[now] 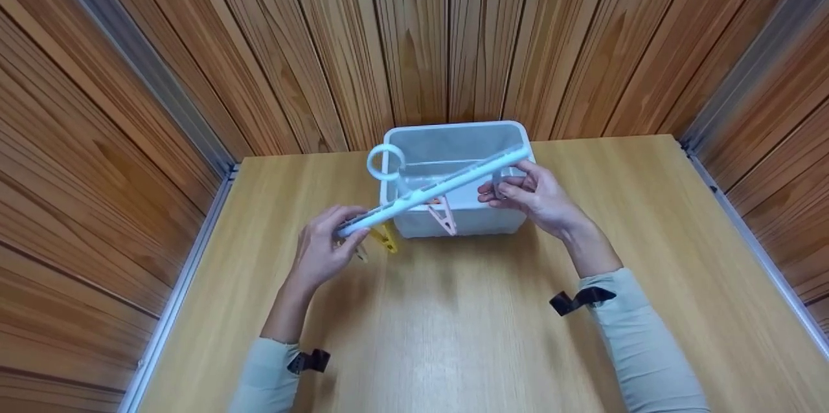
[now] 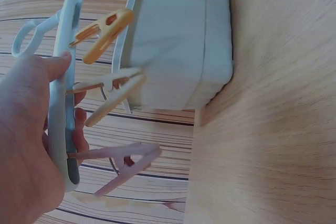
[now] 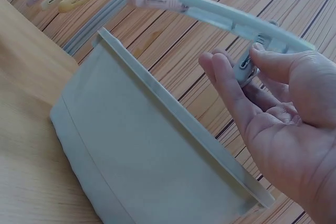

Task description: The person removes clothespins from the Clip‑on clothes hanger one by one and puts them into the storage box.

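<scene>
A light blue clip hanger (image 1: pixel 427 193) with a ring-shaped hook (image 1: pixel 386 162) is held up slantwise over the bin, its right end higher. My left hand (image 1: pixel 324 245) grips its lower left end, thumb against the bar. Near that hand hang a pink clip (image 2: pixel 123 163), a cream clip (image 2: pixel 118 93) and a yellow clip (image 2: pixel 108 32). Another pink clip (image 1: pixel 443 215) dangles mid-bar. At the other end my right hand (image 1: pixel 534 196) pinches a grey-blue clip (image 3: pixel 247 64) between thumb and fingers, just under the bar.
Behind and below the hanger, a white plastic bin (image 1: pixel 460 222) stands on the wooden table (image 1: pixel 453 322) at its back edge. Wood-plank walls (image 1: pixel 421 44) rise behind and at both sides, with metal rails (image 1: pixel 181 290) along the table's sides.
</scene>
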`<state>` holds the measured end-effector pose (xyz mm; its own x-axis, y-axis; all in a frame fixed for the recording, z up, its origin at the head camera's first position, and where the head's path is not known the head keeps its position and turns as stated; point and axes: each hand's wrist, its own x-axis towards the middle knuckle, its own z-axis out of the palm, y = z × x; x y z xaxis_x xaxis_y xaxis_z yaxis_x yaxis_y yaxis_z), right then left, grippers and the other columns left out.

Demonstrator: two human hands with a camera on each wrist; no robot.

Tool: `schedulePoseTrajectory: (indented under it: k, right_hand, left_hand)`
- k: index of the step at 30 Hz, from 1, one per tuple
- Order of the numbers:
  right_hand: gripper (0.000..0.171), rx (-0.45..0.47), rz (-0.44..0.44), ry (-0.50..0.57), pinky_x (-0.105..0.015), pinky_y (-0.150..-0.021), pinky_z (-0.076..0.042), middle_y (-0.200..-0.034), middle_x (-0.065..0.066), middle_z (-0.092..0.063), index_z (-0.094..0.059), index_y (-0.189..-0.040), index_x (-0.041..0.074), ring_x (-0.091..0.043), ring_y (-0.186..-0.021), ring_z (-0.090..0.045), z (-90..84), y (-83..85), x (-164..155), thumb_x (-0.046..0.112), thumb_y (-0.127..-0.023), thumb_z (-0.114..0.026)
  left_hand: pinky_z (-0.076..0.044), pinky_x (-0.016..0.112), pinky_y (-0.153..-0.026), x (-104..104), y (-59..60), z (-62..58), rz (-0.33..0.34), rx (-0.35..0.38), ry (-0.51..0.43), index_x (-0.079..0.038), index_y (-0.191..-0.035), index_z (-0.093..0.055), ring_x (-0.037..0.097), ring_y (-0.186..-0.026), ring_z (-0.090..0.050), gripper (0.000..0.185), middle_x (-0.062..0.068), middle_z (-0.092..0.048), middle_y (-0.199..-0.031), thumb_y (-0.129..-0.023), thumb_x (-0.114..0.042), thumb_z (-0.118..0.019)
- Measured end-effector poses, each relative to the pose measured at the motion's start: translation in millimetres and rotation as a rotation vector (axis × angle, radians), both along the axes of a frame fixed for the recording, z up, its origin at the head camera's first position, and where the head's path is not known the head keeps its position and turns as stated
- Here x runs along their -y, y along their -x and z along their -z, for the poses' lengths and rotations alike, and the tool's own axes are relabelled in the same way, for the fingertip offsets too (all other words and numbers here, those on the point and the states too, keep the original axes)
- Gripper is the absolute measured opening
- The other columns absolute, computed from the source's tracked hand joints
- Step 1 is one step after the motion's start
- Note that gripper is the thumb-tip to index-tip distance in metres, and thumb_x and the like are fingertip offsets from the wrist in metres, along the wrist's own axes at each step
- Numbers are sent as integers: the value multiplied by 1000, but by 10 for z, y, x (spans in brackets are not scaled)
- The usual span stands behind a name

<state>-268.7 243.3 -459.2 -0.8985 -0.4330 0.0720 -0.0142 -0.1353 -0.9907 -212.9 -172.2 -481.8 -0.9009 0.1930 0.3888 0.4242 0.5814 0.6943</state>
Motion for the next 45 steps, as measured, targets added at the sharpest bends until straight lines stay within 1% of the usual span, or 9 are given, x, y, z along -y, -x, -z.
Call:
schedulePoseTrajectory:
  k: [3,6,11,16,23,28,35,41,45]
  right_hand:
    - [49,19,-2,-18,-32,-103,-67,-118,-3,-86,-43,-160,2,-17,-110,-86,-12,12,-2,3,-114,-61]
    - [53,26,-3,-30,-32,-103,-66,-118,-3,-86,-40,-163,0,-17,-109,-86,-20,24,0,1,-114,-60]
    - [51,23,10,-48,-33,-103,-66,-121,-4,-85,-45,-162,1,-18,-111,-86,-37,58,4,1,-114,-61]
    - [52,19,29,-87,-31,-105,-65,-126,-3,-84,-45,-163,3,-16,-115,-84,-135,141,-18,6,-114,-62]
    - [49,-4,57,-142,-31,-104,-66,-132,-11,-82,-50,-161,5,-15,-114,-85,-293,289,-4,6,-114,-62]
    - [47,8,55,-150,-31,-104,-66,-129,-10,-81,-52,-160,5,-15,-113,-85,-367,388,19,6,-114,-63]
    - [48,38,62,-223,-35,-106,-65,-127,-7,-79,-53,-160,7,-15,-111,-85,-400,497,60,11,-114,-66]
    - [51,62,62,-254,-31,-102,-67,-125,-10,-80,-51,-162,4,-13,-109,-84,-379,567,78,11,-113,-65]
    - [53,78,59,-279,-30,-100,-67,-126,-11,-79,-51,-163,5,-14,-111,-84,-361,601,80,13,-113,-67]
  left_hand:
    - [-56,28,-83,37,9,-3,-11,62,-108,-13,-133,-78,17,-95,-70,27,7,-79,-113,-107,-19,-79]
    - [-56,23,-75,70,34,-5,-27,86,-195,-9,-133,-77,14,-88,-68,27,11,-77,-106,-106,-15,-79]
    - [-56,21,-70,99,55,18,-35,116,-248,-7,-132,-77,12,-88,-67,27,15,-77,-105,-105,-13,-80]
    - [-55,22,-75,108,32,47,-48,132,-271,-8,-134,-76,14,-94,-66,27,13,-77,-109,-107,-14,-77]
    - [-56,20,-70,138,11,115,-82,116,-281,-7,-132,-77,10,-89,-65,26,14,-76,-105,-106,-12,-79]
    - [-56,21,-69,169,-13,134,-107,144,-288,-9,-134,-77,11,-89,-66,27,12,-73,-105,-107,-14,-78]
    - [-58,19,-66,201,-39,155,-126,152,-285,-6,-133,-76,7,-87,-66,27,16,-75,-107,-107,-11,-78]
    - [-57,16,-67,230,-23,186,-121,115,-298,-1,-130,-77,7,-89,-65,27,21,-78,-105,-104,-5,-79]
    - [-57,17,-68,237,-31,187,-131,138,-298,-3,-131,-77,7,-89,-66,27,20,-77,-106,-105,-6,-79]
